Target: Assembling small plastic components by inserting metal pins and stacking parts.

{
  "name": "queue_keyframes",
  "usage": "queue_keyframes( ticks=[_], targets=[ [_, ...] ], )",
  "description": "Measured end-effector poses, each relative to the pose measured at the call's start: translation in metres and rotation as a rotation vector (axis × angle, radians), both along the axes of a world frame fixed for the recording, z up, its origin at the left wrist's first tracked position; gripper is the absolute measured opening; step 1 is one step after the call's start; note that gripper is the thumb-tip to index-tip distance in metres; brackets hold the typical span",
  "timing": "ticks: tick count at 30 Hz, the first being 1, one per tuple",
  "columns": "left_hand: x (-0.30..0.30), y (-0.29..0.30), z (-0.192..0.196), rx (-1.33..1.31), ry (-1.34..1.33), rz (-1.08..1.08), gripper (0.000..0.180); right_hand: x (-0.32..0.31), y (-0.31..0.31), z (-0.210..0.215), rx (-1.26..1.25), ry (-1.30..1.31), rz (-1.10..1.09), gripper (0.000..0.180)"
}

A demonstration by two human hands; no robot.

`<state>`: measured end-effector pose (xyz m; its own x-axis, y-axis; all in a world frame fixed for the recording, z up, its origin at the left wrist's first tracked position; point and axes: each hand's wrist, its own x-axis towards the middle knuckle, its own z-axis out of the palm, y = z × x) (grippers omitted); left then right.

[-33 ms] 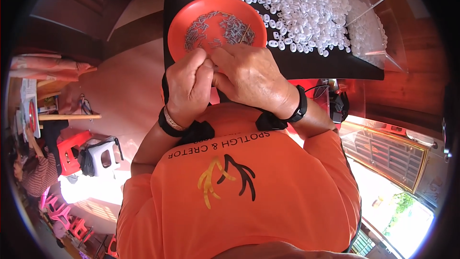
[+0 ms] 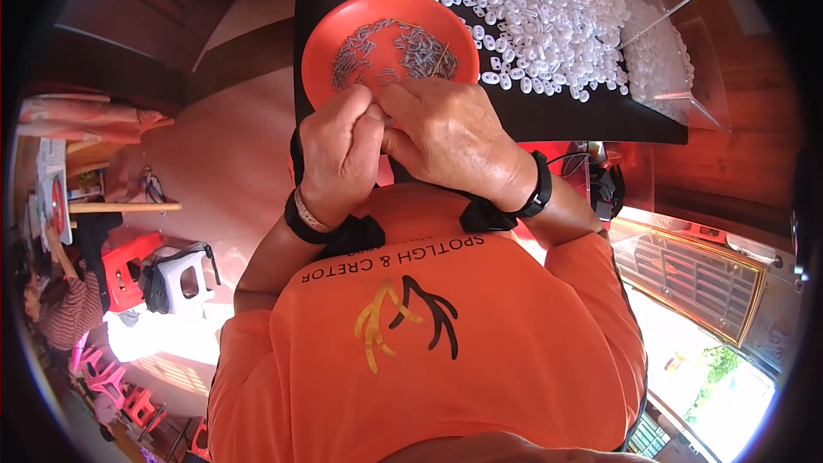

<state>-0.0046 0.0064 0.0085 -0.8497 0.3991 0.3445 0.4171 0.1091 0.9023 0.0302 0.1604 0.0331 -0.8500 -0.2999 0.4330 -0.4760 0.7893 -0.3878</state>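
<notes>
My left hand (image 2: 339, 150) and my right hand (image 2: 446, 133) meet at the near rim of an orange bowl (image 2: 321, 43), fingers curled and fingertips pressed together. What lies between the fingertips is hidden. The bowl holds several small metal pins (image 2: 403, 43) and stands on a black table (image 2: 549, 116). Right of the bowl lies a heap of small white plastic pieces (image 2: 549, 9), spilling from a clear plastic box (image 2: 677, 43). Both wrists wear black bands, and an orange shirt fills the lower picture.
On the floor at the left stand a red stool (image 2: 124, 261) and a white stool (image 2: 184, 279), with a wooden shelf (image 2: 120, 206) above them. Another person in a striped top (image 2: 64, 309) sits at the far left. A metal gate (image 2: 694, 270) is at the right.
</notes>
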Motion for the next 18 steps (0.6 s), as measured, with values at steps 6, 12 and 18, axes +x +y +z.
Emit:
queue_keyframes(
  ticks=[6,12,18],
  targets=[
    [0.002,0.000,-0.004,0.078,0.016,-0.012,0.016,0.001,-0.004,-0.005,-0.071,0.006,0.031,0.018],
    [0.002,-0.002,-0.009,0.072,-0.104,0.008,0.016,0.000,-0.005,-0.008,-0.049,-0.015,0.015,0.019],
    [-0.002,-0.002,-0.001,0.122,-0.110,-0.040,0.016,-0.001,0.002,0.008,-0.011,-0.081,0.010,0.019]
  ],
)
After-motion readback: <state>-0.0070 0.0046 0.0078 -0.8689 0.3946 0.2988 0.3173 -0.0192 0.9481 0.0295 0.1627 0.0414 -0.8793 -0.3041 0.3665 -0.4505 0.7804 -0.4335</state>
